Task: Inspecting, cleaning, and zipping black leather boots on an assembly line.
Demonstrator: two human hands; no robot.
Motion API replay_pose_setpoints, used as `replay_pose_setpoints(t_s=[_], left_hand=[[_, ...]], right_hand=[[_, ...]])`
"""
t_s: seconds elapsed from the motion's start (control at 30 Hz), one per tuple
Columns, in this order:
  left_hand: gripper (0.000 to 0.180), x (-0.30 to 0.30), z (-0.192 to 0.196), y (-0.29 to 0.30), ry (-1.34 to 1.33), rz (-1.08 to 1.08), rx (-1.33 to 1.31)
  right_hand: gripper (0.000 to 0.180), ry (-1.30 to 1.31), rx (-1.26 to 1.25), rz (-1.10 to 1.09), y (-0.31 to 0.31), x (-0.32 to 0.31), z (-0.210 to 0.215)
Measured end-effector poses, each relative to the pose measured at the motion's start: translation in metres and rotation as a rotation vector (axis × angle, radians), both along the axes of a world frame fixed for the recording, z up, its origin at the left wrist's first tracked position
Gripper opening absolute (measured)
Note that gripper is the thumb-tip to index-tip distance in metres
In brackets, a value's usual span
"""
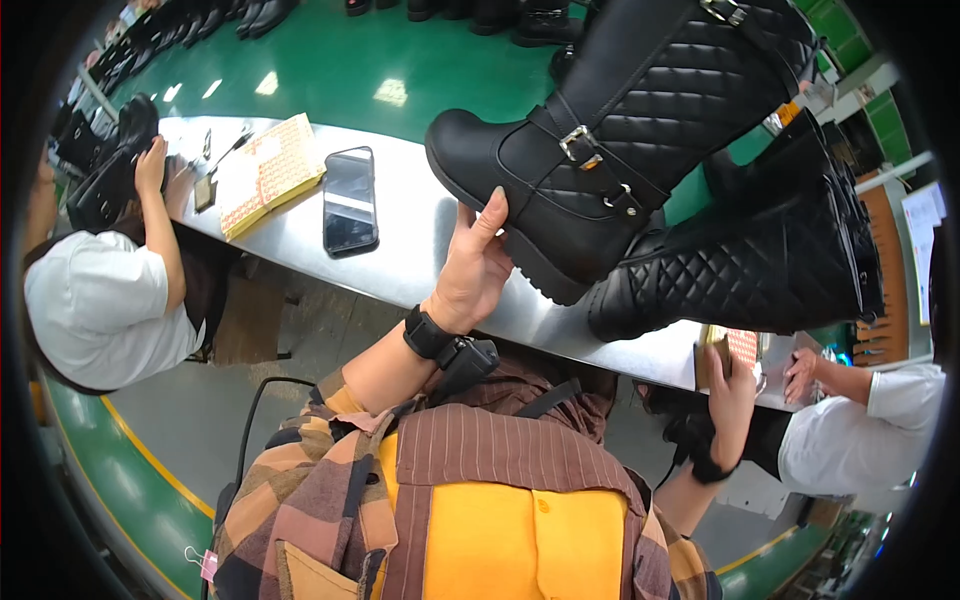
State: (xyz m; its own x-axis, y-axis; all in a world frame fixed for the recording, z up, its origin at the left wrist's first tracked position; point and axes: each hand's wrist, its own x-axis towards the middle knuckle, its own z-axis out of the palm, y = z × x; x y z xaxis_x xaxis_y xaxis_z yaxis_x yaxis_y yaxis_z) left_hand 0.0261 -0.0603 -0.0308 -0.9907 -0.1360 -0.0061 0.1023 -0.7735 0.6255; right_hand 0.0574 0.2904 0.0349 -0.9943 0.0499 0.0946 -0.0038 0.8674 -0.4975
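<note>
A black boot point(660, 130) (quilted, buckled) is gripped by the left hand point(473, 268), a brown block point(703, 368) by the right hand point(733, 396).

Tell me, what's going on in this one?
The person's left hand holds a black quilted boot low down, over the metal table. The right hand is at a patterned stack to the right; its grip is unclear. A second boot lies on the table, and a phone lies farther left.

My long silver metal table point(408, 205) bears a red-patterned cream paper stack point(272, 178), a black rectangular smartphone point(350, 203) and a black quilted boot point(735, 250).
</note>
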Motion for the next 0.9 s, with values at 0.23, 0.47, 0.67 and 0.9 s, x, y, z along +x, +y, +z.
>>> replay_pose_setpoints(t_s=[0.23,0.47,0.67,0.9], left_hand=[[0.086,-0.026,-0.015,0.009,-0.320,0.109,-0.681],[0.119,0.003,0.006,0.050,0.423,0.171,-1.429],[0.126,-0.015,0.000,0.073,0.154,0.340,-1.407],[0.124,-0.015,0.009,0.083,0.218,0.473,-1.507]], right_hand=[[0.031,0.264,0.531,-0.055,0.024,-0.055,-0.079],[0.063,-0.106,-0.708,0.431,-0.055,-0.041,-0.067],[0.044,0.033,-0.753,0.295,-0.085,-0.041,-0.081],[0.049,0.056,-0.776,0.293,-0.085,-0.042,-0.076]])
